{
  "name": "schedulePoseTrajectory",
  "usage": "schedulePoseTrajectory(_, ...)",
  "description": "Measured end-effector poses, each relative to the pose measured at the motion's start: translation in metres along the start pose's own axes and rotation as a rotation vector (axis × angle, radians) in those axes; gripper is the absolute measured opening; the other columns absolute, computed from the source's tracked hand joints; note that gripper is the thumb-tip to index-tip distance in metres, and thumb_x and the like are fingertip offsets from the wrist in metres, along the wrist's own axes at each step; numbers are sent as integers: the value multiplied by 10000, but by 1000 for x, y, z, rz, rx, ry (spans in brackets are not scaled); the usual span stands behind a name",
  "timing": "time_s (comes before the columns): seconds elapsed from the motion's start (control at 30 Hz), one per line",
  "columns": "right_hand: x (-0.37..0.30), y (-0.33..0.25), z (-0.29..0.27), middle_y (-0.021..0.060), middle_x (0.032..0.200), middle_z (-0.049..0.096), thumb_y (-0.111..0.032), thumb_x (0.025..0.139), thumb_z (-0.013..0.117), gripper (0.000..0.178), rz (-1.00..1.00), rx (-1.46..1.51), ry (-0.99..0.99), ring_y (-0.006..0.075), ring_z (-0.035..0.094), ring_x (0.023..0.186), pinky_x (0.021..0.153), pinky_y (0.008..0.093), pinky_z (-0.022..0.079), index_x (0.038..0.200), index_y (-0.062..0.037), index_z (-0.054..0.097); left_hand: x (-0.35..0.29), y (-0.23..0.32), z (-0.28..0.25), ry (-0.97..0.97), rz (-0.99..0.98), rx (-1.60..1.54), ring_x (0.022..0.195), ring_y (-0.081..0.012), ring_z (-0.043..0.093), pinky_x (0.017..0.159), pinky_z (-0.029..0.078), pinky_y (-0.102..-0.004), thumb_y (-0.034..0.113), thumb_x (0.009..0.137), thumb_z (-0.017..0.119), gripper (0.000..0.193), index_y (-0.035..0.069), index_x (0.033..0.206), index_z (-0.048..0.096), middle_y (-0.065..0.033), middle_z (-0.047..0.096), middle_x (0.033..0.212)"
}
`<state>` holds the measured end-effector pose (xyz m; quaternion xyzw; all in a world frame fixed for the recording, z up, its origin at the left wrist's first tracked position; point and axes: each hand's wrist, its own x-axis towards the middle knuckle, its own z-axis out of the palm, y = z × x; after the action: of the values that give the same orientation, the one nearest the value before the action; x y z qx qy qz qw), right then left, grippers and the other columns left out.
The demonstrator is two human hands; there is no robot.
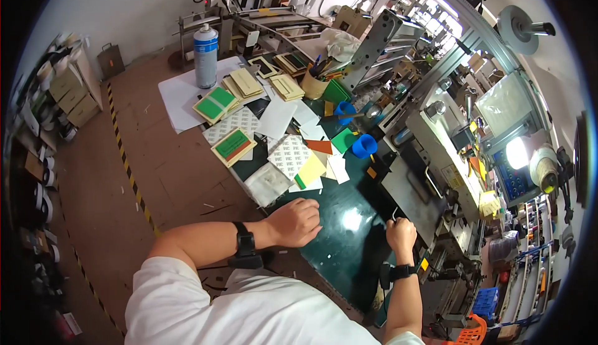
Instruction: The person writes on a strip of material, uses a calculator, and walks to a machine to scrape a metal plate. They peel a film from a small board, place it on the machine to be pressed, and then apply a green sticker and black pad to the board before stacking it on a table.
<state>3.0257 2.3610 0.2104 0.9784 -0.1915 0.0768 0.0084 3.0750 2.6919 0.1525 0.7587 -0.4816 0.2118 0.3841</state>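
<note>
My left hand (295,222) rests at the near left edge of the dark green tabletop (339,251), its fingers curled into a loose fist with nothing showing in it. Over the right side of the table, beside the machine's metal plate (414,189), my right hand (400,235) is closed round a thin bent metal rod (394,213), whose upper end sticks out above the fingers. Beyond my left hand lie a folded whitish cloth (268,183), a yellow sheet with a green corner (310,171) and patterned white paper (288,156).
Wooden-framed plates with green faces (234,147) and stacked cream blocks (243,83) cover the table's far part. A spray can (205,56), a pen holder (313,86) and blue cups (364,147) stand there. The machine (455,170) with a bright lamp (517,152) borders the right side.
</note>
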Motion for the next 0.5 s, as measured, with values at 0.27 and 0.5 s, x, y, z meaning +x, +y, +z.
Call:
schedulePoseTrajectory(0.27, -26, -12, -6, 265, 886, 686, -274, 831, 596, 299, 67, 23, 0, 450, 657, 908, 847, 504, 525, 807, 0, 711, -7, -6, 8, 2, -49, 23, 1000, -316, 615, 847, 501, -398, 169, 798, 704, 161, 32, 754, 630, -128, 639, 881)
schedulePoseTrajectory(0.5, -93, -38, -20, 257, 837, 686, -296, 837, 614, 310, 29, 40, -69, 448, 665, 851, 815, 513, 534, 788, -7, 714, -9, -5, 9, 109, -33, 7, 971, -327, 629, 835, 513, -407, 138, 783, 724, 166, 32, 744, 603, -119, 636, 850)
